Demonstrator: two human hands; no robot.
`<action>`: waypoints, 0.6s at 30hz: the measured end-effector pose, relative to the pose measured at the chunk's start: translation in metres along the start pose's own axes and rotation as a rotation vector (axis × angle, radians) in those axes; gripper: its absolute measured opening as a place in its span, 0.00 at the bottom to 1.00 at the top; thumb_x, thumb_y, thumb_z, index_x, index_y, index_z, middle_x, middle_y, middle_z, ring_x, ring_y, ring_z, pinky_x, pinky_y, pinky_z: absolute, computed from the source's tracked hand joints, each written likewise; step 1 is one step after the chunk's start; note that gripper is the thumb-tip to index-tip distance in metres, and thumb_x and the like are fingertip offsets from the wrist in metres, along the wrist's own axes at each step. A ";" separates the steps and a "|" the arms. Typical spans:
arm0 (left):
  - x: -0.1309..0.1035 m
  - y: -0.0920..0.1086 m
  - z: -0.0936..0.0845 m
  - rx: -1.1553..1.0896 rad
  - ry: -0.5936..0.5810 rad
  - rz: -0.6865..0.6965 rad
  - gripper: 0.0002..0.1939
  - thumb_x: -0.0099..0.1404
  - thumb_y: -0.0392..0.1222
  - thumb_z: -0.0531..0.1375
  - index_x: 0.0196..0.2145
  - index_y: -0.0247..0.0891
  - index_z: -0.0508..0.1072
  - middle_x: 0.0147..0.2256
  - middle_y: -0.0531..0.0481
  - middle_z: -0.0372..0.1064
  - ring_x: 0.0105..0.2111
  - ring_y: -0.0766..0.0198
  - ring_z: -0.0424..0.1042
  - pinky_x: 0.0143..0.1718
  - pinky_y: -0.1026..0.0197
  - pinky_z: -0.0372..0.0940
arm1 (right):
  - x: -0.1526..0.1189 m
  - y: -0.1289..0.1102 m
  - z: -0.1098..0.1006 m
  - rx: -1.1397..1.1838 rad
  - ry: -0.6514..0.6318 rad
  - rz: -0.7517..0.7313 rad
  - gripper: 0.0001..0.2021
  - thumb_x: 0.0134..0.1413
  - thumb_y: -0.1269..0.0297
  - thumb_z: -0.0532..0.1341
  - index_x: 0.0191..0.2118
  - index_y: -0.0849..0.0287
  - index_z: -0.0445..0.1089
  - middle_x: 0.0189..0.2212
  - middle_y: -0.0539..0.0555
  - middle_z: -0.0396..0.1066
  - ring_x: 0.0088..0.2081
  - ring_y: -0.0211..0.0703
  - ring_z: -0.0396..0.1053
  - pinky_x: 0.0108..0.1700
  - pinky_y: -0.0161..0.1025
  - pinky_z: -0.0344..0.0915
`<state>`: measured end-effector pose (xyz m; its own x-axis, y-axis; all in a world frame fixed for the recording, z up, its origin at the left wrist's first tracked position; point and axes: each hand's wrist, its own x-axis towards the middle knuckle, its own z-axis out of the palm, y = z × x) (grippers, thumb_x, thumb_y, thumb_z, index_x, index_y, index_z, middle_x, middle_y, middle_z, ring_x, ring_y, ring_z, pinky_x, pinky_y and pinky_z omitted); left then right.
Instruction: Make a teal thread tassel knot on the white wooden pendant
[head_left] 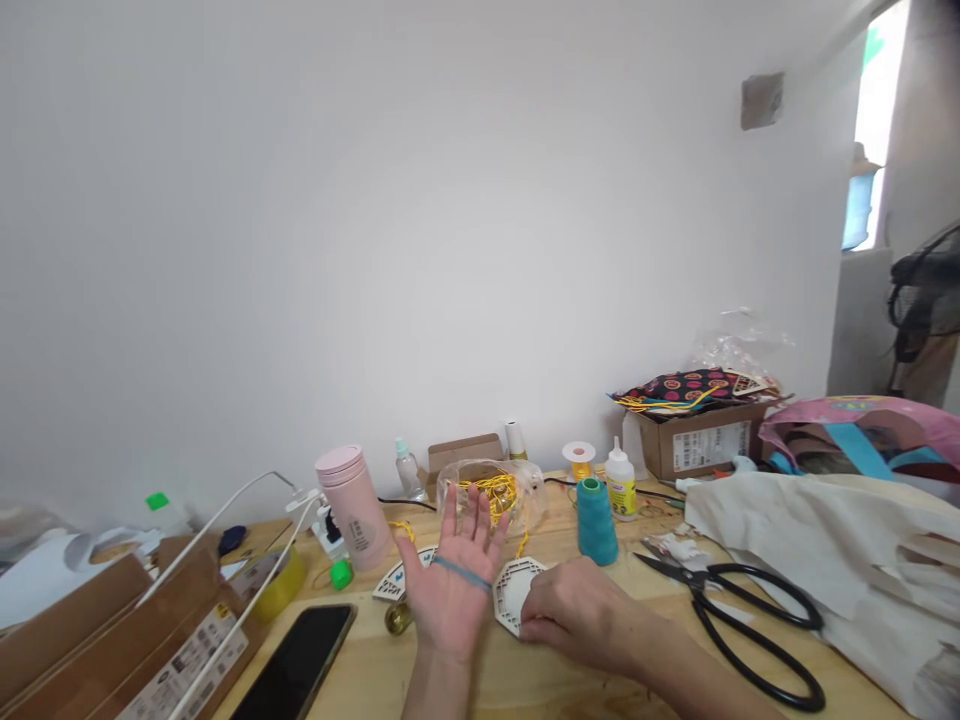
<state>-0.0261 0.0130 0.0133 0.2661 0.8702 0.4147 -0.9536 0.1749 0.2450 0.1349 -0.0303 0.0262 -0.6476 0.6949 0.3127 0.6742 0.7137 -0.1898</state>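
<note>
My left hand [456, 590] is raised palm toward me, its fingers stretched and spread. A band of blue-teal thread [463, 572] lies across the palm just below the fingers. My right hand [574, 612] is closed in a pinch over the right side of a white octagonal lattice piece [511, 598]; whatever its fingertips hold is hidden. Behind that hand stands a cone of teal thread [597, 522]. Left of my left hand lie a white fan-shaped cut-out piece [391, 580] and a small brass-coloured bell [398, 618].
Black-handled scissors [739, 600] lie at right by a cream cloth [810, 540]. Behind are a glue bottle [620, 482], a plastic bag of yellow cord [491, 490] and a full cardboard box [694, 445]. A pink tumbler [355, 510], phone [296, 665] and open carton [112, 630] stand or lie left.
</note>
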 end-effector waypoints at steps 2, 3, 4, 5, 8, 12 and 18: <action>0.001 0.001 0.000 0.036 0.042 0.012 0.35 0.57 0.62 0.44 0.57 0.40 0.51 0.50 0.40 0.63 0.51 0.54 0.58 0.54 0.44 0.44 | -0.001 -0.002 -0.003 -0.008 0.025 -0.016 0.07 0.51 0.65 0.56 0.28 0.57 0.70 0.26 0.48 0.72 0.27 0.37 0.67 0.24 0.31 0.49; 0.001 0.002 0.001 0.061 0.066 0.001 0.35 0.56 0.62 0.44 0.56 0.40 0.52 0.49 0.39 0.63 0.51 0.53 0.59 0.53 0.43 0.45 | -0.002 -0.003 -0.005 -0.005 0.053 -0.031 0.06 0.51 0.66 0.56 0.28 0.57 0.69 0.26 0.47 0.72 0.27 0.37 0.67 0.24 0.31 0.50; 0.002 0.001 0.001 0.092 0.093 -0.025 0.35 0.56 0.63 0.44 0.56 0.40 0.54 0.49 0.38 0.64 0.50 0.52 0.60 0.52 0.42 0.46 | -0.003 -0.003 -0.007 0.002 0.085 -0.049 0.06 0.51 0.67 0.56 0.28 0.57 0.69 0.26 0.47 0.72 0.28 0.37 0.67 0.25 0.31 0.50; 0.002 0.000 0.002 0.128 0.119 -0.067 0.35 0.56 0.63 0.45 0.54 0.39 0.56 0.47 0.38 0.65 0.49 0.51 0.62 0.51 0.42 0.49 | -0.004 -0.003 -0.009 0.009 0.115 -0.062 0.05 0.51 0.68 0.56 0.29 0.57 0.69 0.27 0.47 0.72 0.28 0.36 0.67 0.25 0.31 0.50; 0.001 -0.012 0.006 0.220 0.175 -0.286 0.34 0.57 0.63 0.44 0.49 0.34 0.63 0.42 0.36 0.69 0.41 0.53 0.68 0.43 0.49 0.58 | -0.006 0.000 -0.016 0.016 0.192 -0.079 0.07 0.53 0.67 0.54 0.29 0.58 0.69 0.28 0.49 0.72 0.29 0.36 0.67 0.27 0.31 0.52; -0.007 -0.036 0.013 0.261 0.204 -0.606 0.36 0.55 0.65 0.42 0.39 0.29 0.70 0.29 0.41 0.71 0.27 0.59 0.69 0.34 0.55 0.60 | -0.006 0.008 -0.021 -0.056 0.259 -0.070 0.09 0.54 0.64 0.55 0.28 0.60 0.68 0.26 0.50 0.70 0.27 0.35 0.65 0.25 0.31 0.51; -0.020 -0.059 0.020 0.446 0.106 -0.887 0.49 0.49 0.71 0.31 0.39 0.24 0.70 0.35 0.34 0.69 0.36 0.50 0.67 0.38 0.48 0.58 | -0.005 0.018 -0.019 -0.083 0.342 0.015 0.13 0.55 0.59 0.54 0.26 0.60 0.70 0.21 0.49 0.68 0.23 0.34 0.62 0.22 0.31 0.49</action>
<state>0.0276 -0.0234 0.0081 0.8217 0.5490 -0.1527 -0.2701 0.6113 0.7439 0.1570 -0.0224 0.0386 -0.4903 0.6259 0.6065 0.7188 0.6840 -0.1247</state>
